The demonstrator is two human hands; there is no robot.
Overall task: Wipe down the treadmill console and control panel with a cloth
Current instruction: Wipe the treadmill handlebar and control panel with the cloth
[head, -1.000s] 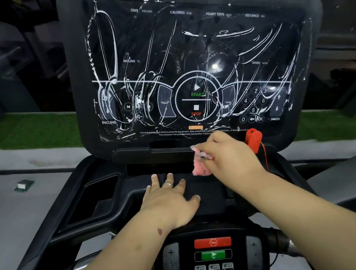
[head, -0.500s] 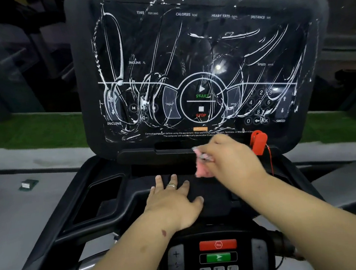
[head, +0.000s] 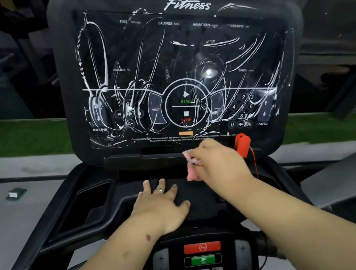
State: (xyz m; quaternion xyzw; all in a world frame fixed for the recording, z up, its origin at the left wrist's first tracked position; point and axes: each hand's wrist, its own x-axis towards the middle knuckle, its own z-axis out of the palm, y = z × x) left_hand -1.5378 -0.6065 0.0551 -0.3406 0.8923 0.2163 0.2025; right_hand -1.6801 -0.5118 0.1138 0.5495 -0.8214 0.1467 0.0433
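The black treadmill console (head: 179, 68) stands upright in front of me, its screen covered in white streaky smears. My right hand (head: 221, 163) grips a small pink cloth (head: 193, 172) against the ledge just below the screen's bottom edge. My left hand (head: 162, 204) rests flat, fingers spread, on the black shelf under the console. Nearer to me lies the lower control panel (head: 202, 262) with a red stop button, a green start button and speed keys.
A red safety key (head: 243, 144) with a thin red cord hangs at the console's lower right, beside my right hand. A deep cup recess (head: 88, 208) sits left of the shelf. A small green-white object (head: 16, 193) lies on the grey floor at left.
The view has shifted slightly, with the console lower in frame. My right hand with the cloth stays on the ledge below the screen, edging a little right. My left hand has not moved.
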